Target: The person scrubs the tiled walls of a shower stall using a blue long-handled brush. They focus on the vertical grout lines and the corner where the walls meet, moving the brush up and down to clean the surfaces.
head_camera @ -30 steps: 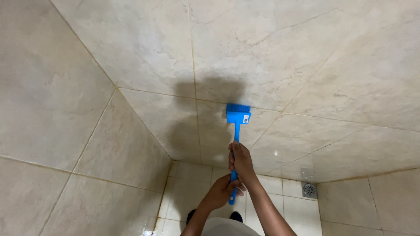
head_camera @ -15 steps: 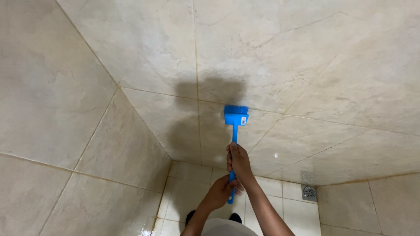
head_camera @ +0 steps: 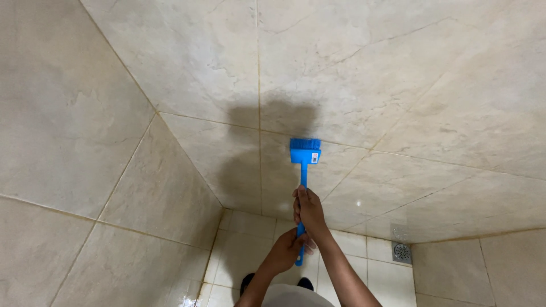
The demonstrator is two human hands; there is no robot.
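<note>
A blue long-handled scrub brush [head_camera: 304,152] presses its head against the beige tiled wall [head_camera: 364,85] in front of me, just right of a vertical grout line. My right hand [head_camera: 308,209] grips the blue handle higher up, about halfway along. Lower down, my left hand [head_camera: 289,250] holds the handle near its bottom end. The brush stands almost upright. A dark shadow of the brush and arms falls on the tiles left of and above the brush head.
A second tiled wall [head_camera: 85,170] meets the first at a corner on the left. Below lies a floor of small pale tiles [head_camera: 250,239] with a round metal drain [head_camera: 402,252] at the right. My dark shoes [head_camera: 248,281] show at the bottom.
The brush head has slid slightly left and down on the wall, and both hands followed it while keeping their grip on the handle.
</note>
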